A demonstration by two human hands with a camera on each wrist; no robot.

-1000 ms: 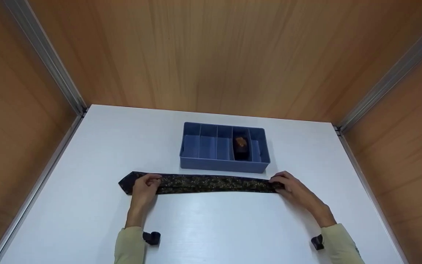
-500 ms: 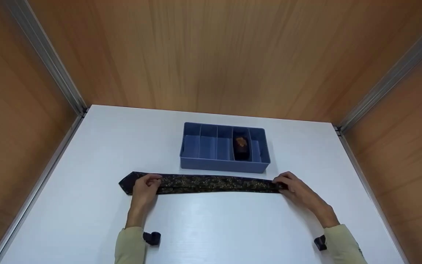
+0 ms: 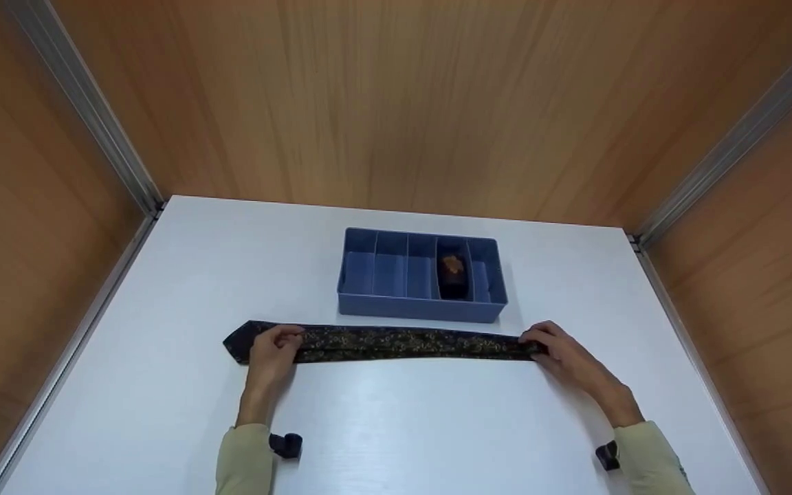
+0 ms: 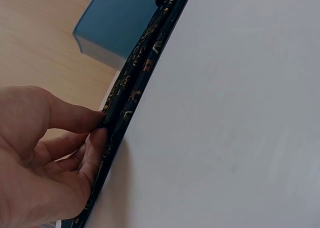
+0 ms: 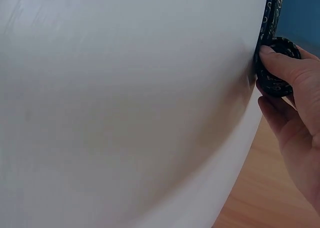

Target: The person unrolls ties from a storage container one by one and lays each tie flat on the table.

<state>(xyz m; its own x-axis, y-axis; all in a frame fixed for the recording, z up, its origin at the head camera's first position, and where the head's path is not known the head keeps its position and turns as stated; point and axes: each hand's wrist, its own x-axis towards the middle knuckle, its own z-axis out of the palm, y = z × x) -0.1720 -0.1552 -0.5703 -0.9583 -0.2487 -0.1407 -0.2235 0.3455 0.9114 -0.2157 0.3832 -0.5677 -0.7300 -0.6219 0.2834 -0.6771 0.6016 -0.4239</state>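
Note:
A dark necktie (image 3: 396, 343) with a gold floral pattern lies stretched from left to right across the white table, its pointed wide end at the left. Near that point my left hand (image 3: 273, 352) pinches the tie; the left wrist view shows thumb and fingertips (image 4: 98, 138) meeting at its edge. At the opposite end, my right hand (image 3: 561, 354) grips the coiled part of the tie (image 5: 278, 83) between thumb and fingers. In the right wrist view this coil stands on edge, partly covered by the hand.
Just behind the tie sits a blue compartment box (image 3: 418, 306). One of its compartments, right of the middle, holds a dark rolled item (image 3: 452, 280) with an orange-brown pattern. Wooden panels (image 3: 396, 103) enclose the white table (image 3: 396, 426) at the back and both sides.
My right hand has shifted slightly to the right with the coil, and the flat stretch of tie has grown longer. The left hand has stayed in place.

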